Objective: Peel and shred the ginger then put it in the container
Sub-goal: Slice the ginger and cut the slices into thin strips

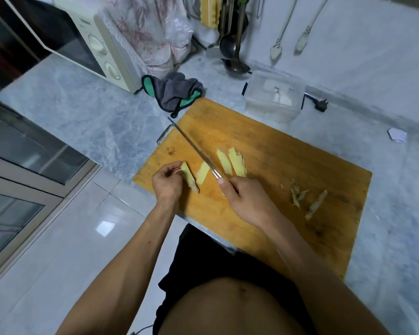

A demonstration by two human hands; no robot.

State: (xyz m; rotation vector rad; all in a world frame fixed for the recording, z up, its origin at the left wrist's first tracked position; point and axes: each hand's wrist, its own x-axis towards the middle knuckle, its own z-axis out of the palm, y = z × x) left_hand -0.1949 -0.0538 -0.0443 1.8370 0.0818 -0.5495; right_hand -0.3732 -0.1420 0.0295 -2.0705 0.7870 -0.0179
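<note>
**Ginger slices on the board**

The left hand (167,182) pinches a peeled ginger piece (189,178) on the wooden cutting board (276,165). The right hand (242,199) grips a knife (194,148), its blade between cut slices (230,163). Peelings (307,199) lie to the right; the clear container (273,96) sits on the counter (94,112) beyond the board

On the cutting board (288,165), the left hand (166,182) holds 1 ginger piece (189,177) left of the knife (191,147), with 1 slice (202,172) between them. 2 slices (230,162) lie right of the blade, peelings (305,198) further right. The container (273,96) sits behind the board, the cloth (174,90) to its left.
</note>
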